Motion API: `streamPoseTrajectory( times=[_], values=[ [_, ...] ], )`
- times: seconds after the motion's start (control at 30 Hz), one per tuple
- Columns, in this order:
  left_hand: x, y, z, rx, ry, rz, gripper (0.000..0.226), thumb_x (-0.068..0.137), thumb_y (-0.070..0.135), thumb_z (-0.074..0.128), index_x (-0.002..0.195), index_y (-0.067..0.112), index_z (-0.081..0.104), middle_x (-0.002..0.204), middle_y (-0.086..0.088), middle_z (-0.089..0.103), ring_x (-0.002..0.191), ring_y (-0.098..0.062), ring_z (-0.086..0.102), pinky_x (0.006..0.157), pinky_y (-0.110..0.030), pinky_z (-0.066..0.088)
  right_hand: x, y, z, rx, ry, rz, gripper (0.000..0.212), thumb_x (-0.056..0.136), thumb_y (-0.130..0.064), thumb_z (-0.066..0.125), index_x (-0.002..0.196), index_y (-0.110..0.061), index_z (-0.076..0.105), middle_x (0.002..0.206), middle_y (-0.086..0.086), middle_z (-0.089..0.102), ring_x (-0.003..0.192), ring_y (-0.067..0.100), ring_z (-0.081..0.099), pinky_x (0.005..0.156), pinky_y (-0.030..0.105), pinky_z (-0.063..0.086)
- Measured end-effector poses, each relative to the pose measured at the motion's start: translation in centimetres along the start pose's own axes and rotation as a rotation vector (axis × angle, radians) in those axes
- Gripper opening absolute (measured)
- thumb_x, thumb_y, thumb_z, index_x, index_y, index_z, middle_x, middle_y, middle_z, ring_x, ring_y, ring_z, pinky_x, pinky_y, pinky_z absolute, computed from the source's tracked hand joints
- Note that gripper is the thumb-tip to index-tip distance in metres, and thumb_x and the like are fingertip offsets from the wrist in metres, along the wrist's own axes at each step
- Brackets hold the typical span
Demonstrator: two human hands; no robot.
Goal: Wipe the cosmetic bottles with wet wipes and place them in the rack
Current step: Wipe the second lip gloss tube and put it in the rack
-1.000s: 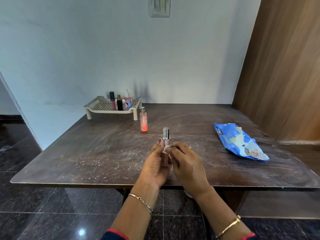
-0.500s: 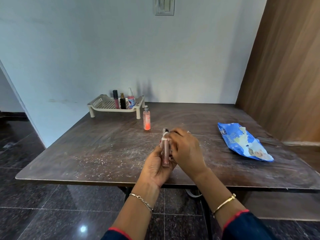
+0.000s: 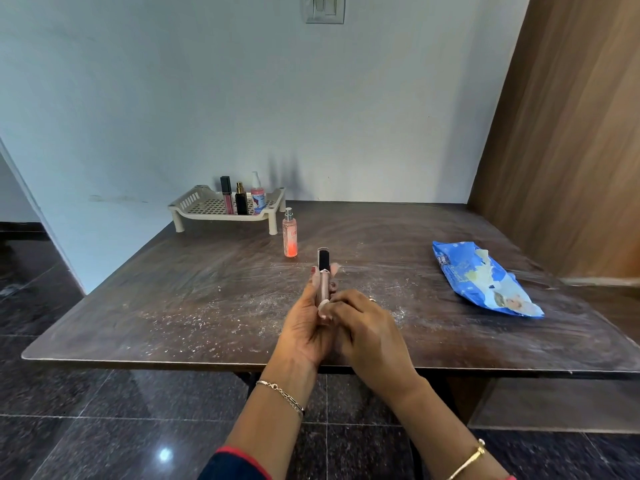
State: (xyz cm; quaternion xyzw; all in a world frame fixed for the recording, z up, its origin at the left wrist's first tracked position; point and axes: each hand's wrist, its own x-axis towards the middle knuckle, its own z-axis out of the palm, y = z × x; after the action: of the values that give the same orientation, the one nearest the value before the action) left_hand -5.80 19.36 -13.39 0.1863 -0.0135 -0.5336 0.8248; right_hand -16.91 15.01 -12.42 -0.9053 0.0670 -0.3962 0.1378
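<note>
My left hand (image 3: pixel 304 327) grips a slim pink lip-gloss tube with a black cap (image 3: pixel 323 271), upright above the table's near edge. My right hand (image 3: pixel 367 327) pinches a small white wet wipe (image 3: pixel 323 308) against the tube's lower end; another bit of wipe shows beside the cap. A pink spray bottle (image 3: pixel 290 235) stands on the table just in front of the cream rack (image 3: pixel 194 202). In the rack stand a pink lip gloss (image 3: pixel 227 195), a small black bottle (image 3: pixel 241 200) and a pink-and-blue pump bottle (image 3: pixel 258 195).
A blue wet-wipe pack (image 3: pixel 485 278) lies on the right side of the dusty dark table (image 3: pixel 173 299). A wooden panel rises at the right, a pale wall stands behind, and dark glossy floor tiles lie below.
My right hand slid down from the tube's cap to its lower end with the wipe, uncovering the black cap. My left hand kept its hold on the tube.
</note>
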Motion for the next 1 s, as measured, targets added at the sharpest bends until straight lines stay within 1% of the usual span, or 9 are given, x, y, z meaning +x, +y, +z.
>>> streamPoseTrajectory(
  times=[0.07,0.13,0.27,0.4,0.53,0.67,0.73,0.87,1.0],
  values=[
    [-0.1,-0.1,0.1,-0.016,-0.043,-0.021,0.036,0.087,0.024,0.063,0.116,0.002,0.064,0.094,-0.01,0.066,0.09,-0.016,0.065,0.092,-0.032,0.052,1.1,0.0,-0.3,-0.05,0.058,0.004,0.022,0.087,-0.014,0.049,0.095,-0.007,0.068,0.098,0.004,0.064,0.074,0.022,0.062,0.057,0.036,0.054],
    [-0.4,-0.5,0.5,-0.02,-0.077,-0.034,0.03,0.09,0.022,0.061,0.111,0.0,0.066,0.105,-0.017,0.067,0.101,-0.023,0.066,0.095,-0.037,0.051,2.6,0.3,-0.6,-0.106,0.117,0.022,0.028,0.085,-0.017,0.043,0.093,-0.006,0.068,0.095,0.008,0.065,0.072,0.024,0.063,0.058,0.036,0.054],
    [-0.8,-0.9,1.3,0.1,-0.056,0.018,0.025,0.09,0.024,0.056,0.092,0.005,0.073,0.096,-0.013,0.07,0.086,-0.022,0.068,0.088,-0.036,0.05,5.2,1.3,-0.9,-0.149,0.126,0.063,0.036,0.085,-0.021,0.037,0.095,-0.005,0.068,0.095,0.01,0.064,0.076,0.025,0.062,0.063,0.033,0.053],
    [-0.8,-0.9,1.5,0.088,-0.032,0.042,0.033,0.08,0.025,0.061,0.107,0.005,0.064,0.099,-0.014,0.068,0.091,-0.023,0.064,0.096,-0.037,0.044,6.2,1.5,-1.0,-0.154,0.081,0.051,0.041,0.086,-0.025,0.032,0.099,-0.006,0.067,0.099,0.009,0.063,0.077,0.024,0.064,0.06,0.034,0.055],
    [-0.7,-0.7,1.1,0.016,-0.023,0.026,0.036,0.082,0.019,0.06,0.115,0.004,0.06,0.101,-0.015,0.067,0.089,-0.025,0.068,0.085,-0.038,0.051,4.8,0.8,-0.8,-0.141,0.062,-0.003,0.026,0.086,-0.016,0.046,0.098,-0.006,0.067,0.096,0.007,0.065,0.072,0.02,0.065,0.059,0.026,0.052],
    [-0.3,-0.3,0.3,-0.041,-0.026,-0.006,0.027,0.088,0.011,0.058,0.112,0.0,0.062,0.095,-0.015,0.067,0.083,-0.021,0.068,0.083,-0.032,0.053,2.0,0.6,-0.2,-0.087,0.057,-0.002,0.017,0.084,-0.006,0.061,0.1,-0.008,0.068,0.1,0.005,0.066,0.077,0.023,0.065,0.061,0.037,0.056],
    [0.2,0.0,0.0,-0.019,-0.026,-0.011,0.028,0.09,0.018,0.056,0.109,0.001,0.067,0.086,-0.012,0.064,0.078,-0.017,0.064,0.077,-0.03,0.056,0.8,0.5,-0.3,-0.055,0.045,-0.001,0.02,0.086,-0.009,0.054,0.1,-0.011,0.067,0.1,0.003,0.065,0.079,0.022,0.063,0.061,0.038,0.055],
    [1.1,-0.2,-0.4,0.061,0.064,0.034,0.045,0.086,0.035,0.058,0.118,0.003,0.059,0.068,-0.004,0.054,0.056,-0.01,0.054,0.067,-0.023,0.053,-0.9,0.4,-0.4,-0.041,-0.036,0.001,0.025,0.08,0.002,0.066,0.101,-0.012,0.068,0.102,0.001,0.065,0.081,0.023,0.063,0.063,0.039,0.056],
    [1.0,-0.2,0.2,0.114,0.092,0.08,0.039,0.088,0.04,0.056,0.106,0.006,0.061,0.065,-0.001,0.051,0.049,-0.008,0.049,0.047,-0.018,0.049,-2.0,0.5,-0.1,-0.044,-0.133,0.01,0.028,0.083,0.0,0.066,0.106,-0.017,0.067,0.106,-0.004,0.063,0.082,0.02,0.063,0.066,0.037,0.055]
  ],
)
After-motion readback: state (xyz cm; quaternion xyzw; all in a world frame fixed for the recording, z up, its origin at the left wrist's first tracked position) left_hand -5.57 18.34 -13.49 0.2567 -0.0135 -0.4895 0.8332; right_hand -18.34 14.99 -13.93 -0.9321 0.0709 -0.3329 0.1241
